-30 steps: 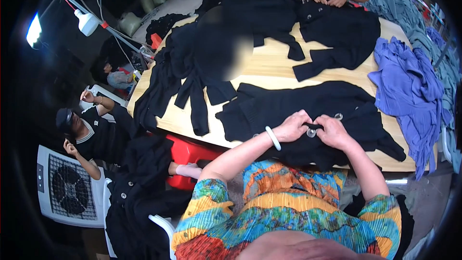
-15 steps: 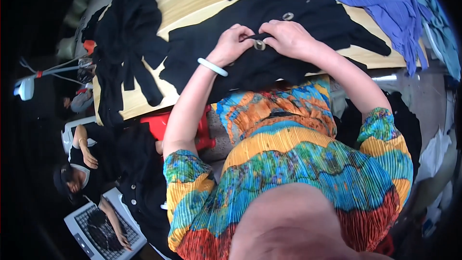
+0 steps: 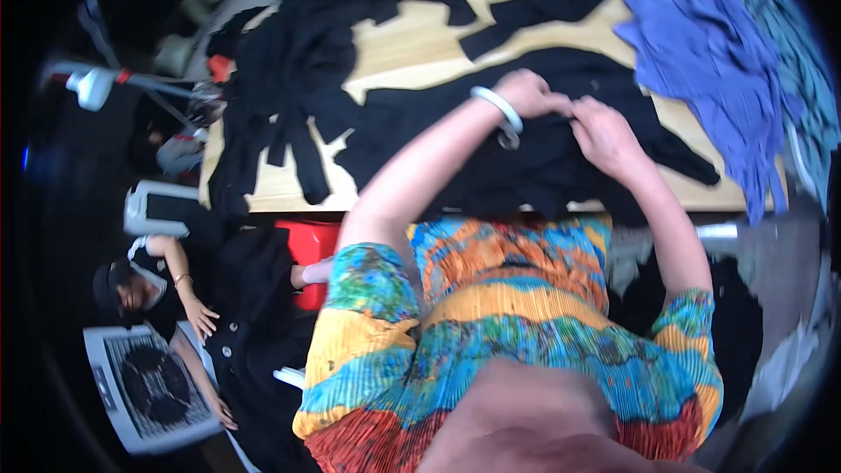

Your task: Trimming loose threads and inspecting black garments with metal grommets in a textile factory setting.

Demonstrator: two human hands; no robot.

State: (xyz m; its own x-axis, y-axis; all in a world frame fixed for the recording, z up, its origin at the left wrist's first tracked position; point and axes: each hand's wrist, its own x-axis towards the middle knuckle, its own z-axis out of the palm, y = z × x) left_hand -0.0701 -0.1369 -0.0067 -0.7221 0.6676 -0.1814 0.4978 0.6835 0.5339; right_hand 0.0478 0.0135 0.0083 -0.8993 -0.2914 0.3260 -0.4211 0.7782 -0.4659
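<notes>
A black garment [image 3: 420,144] with ring-shaped buttons lies spread on the wooden table [image 3: 399,51] in front of me. My left hand [image 3: 530,96], a pale bangle on its wrist, pinches at the cloth. Close against it, my right hand [image 3: 606,133] has its fingertips closed on the same spot, thumb and fingers together. Whatever sits right between the fingertips is hidden and slightly blurred. One ring-shaped button [image 3: 509,138] shows on the cloth just below the bangle.
More black garments [image 3: 289,61] cover the table's left and far side. Purple cloth [image 3: 705,70] and teal cloth [image 3: 793,61] hang over the right end. At lower left sits a person in black [image 3: 254,298] beside a grey fan [image 3: 158,377]; a red stool [image 3: 308,245] stands below the table.
Both hands have moved right along the garment, leaving the button they were at; it now shows below my left wrist. The view has shifted, and the seated person's arms have moved slightly.
</notes>
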